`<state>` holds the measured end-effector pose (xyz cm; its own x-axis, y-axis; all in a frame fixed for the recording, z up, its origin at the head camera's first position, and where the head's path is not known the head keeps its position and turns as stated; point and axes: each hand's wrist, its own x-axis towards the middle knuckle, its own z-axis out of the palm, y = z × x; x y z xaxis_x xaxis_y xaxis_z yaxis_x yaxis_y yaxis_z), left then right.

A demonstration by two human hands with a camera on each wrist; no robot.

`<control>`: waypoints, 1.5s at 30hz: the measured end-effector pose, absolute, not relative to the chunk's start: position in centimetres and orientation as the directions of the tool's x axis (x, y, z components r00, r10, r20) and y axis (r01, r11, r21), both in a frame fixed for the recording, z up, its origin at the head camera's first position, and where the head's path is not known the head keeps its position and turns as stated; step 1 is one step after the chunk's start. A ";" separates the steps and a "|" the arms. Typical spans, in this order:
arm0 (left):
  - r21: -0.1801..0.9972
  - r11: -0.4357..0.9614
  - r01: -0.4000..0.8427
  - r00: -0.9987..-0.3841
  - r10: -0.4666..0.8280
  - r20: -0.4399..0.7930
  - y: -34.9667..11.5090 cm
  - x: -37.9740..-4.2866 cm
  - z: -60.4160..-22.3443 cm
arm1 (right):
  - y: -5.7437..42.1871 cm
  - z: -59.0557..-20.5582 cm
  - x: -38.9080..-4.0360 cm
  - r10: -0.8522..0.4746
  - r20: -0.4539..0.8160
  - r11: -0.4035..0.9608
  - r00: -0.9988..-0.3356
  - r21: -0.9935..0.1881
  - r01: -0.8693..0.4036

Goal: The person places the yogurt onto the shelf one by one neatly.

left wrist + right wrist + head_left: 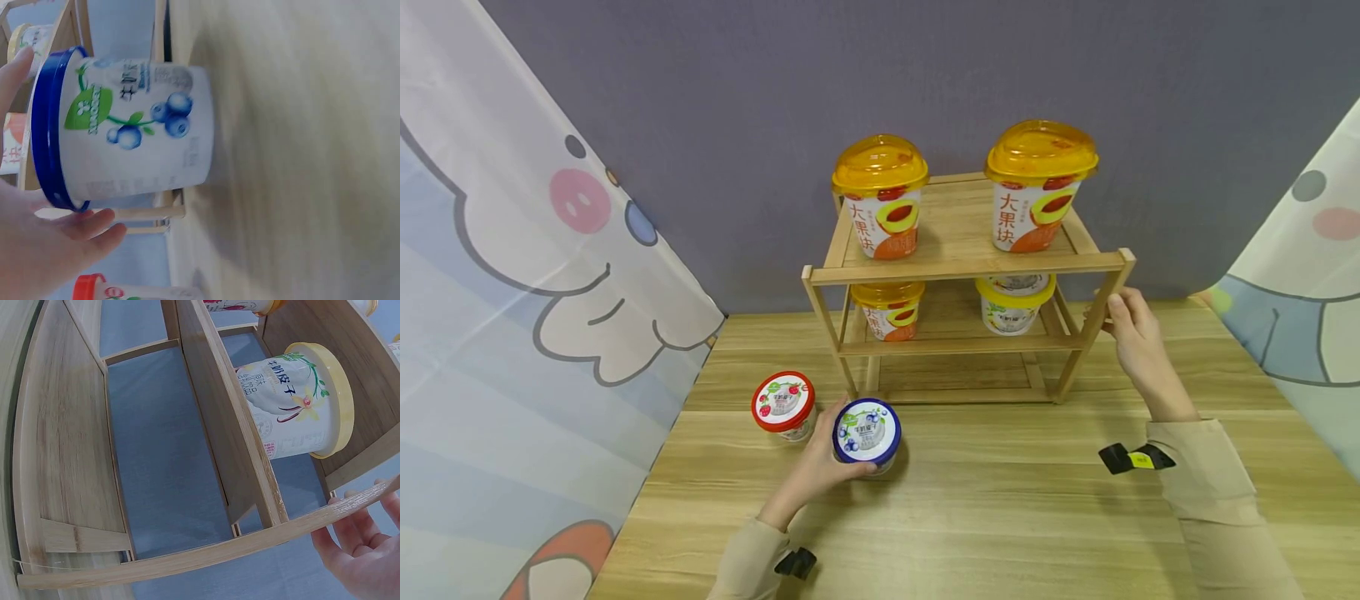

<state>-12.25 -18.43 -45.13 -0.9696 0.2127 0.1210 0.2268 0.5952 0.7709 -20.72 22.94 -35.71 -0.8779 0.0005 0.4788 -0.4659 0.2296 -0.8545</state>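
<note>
In the head view my left hand (822, 454) grips a white cup with a blue lid (867, 432), low over the tabletop in front of the rack. Blueberries are printed on the cup's side (144, 125), and the left wrist view shows my fingers (94, 231) around the lid's edge. Whether its base touches the table I cannot tell. To its left stands a red-lidded cup (784, 404). My right hand (1135, 329) holds the front right post of a wooden rack (970, 267); the right wrist view shows fingertips (340, 540) against that post.
Two yellow-domed fruit cups (880, 200) stand on the rack's top board. On the middle board are another such cup (891, 315) and a yellow-lidded cup (1011, 308). The bottom board (955, 372) lies near the table (1000, 500). A grey wall (737, 125) rises behind.
</note>
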 end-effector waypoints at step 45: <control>0.838 0.503 0.212 -0.977 0.109 0.182 -16.4 -12.5 -47.2 | 22.8 -35.7 -20.8 0.025 0.475 0.195 -0.879 -0.865 -0.462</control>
<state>-12.54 -16.40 -47.20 -0.9772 0.1095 0.1820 0.2124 0.5026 0.8380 -20.76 22.85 -35.69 -0.8795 0.0245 0.4753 -0.4621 0.1954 -0.8651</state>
